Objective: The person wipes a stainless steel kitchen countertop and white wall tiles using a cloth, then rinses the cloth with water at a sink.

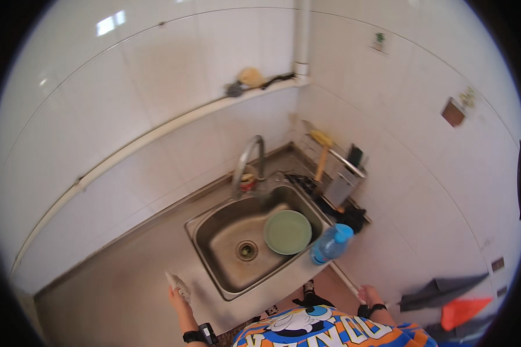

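My left hand point(183, 307) is over the countertop, left of the sink, with a crumpled whitish cloth point(181, 286) in its grip. Its wrist wears a black band with a device. My right hand point(369, 296) hangs beyond the counter's right front corner, beside the tiled wall, and its fingers are too small and blurred to read. A stainless steel sink point(217, 282) lies before me. Inside it, toward the right, rests a pale green round basin point(288, 232). The drain point(246, 250) holds small greenish bits.
A curved metal faucet point(245, 160) rises behind the sink. A clear bottle with a blue cap point(331, 244) stands at its right front. A utensil rack point(341, 186) fills the right corner. Scrubbers point(250, 77) sit on a wall pipe point(156, 132). Dark and red cloths point(462, 312) hang right.
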Available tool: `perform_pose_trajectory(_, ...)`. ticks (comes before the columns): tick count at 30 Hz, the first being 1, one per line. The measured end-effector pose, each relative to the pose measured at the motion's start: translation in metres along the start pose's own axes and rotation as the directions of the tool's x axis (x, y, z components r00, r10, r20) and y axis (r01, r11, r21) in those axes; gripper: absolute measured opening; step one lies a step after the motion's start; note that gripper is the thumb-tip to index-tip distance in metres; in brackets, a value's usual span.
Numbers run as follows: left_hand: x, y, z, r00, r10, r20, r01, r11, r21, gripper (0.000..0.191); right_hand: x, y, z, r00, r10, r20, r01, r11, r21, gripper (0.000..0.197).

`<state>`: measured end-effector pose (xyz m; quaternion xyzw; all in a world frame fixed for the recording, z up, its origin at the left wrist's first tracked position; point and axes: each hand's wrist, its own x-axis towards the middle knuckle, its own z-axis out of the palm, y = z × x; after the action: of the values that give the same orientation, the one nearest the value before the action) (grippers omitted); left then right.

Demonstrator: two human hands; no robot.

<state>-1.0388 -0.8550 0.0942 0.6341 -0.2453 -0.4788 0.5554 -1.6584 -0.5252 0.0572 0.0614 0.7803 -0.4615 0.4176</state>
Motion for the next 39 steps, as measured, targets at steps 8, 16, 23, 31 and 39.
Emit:
perform_pose_trajectory(8,-0.015,0.002,0.089,0.979,0.027,0.204,-0.039,0.998,0.055,0.030,-0.005,0.003,-0.054,0.957,-0.227,-0.179,0.239,0.970,0.048,0.028)
perform_pose_trajectory(16,-0.075,0.044,0.150,0.667,0.200,0.718,-0.678,0.563,0.473,0.016,-0.118,-0.154,-0.008,0.851,-0.517,-0.090,0.522,0.852,0.047,0.030)
perform_pose_trajectory(23,-0.112,0.085,0.175,0.576,0.195,0.794,-0.742,0.533,0.407,0.014,-0.191,-0.225,0.039,0.678,-0.608,0.413,0.645,0.761,0.060,0.030)
perform_pose_trajectory(31,-0.232,0.170,0.229,0.222,0.049,0.974,-0.609,0.787,0.099,0.013,-0.214,-0.228,0.063,0.411,-0.489,0.769,0.758,0.652,0.010,0.046)
perform_pose_trajectory(39,-0.370,0.175,0.330,-0.087,-0.097,0.991,-0.492,0.870,0.042,0.010,-0.193,-0.196,0.016,0.407,-0.530,0.744,0.806,0.592,-0.019,0.059)
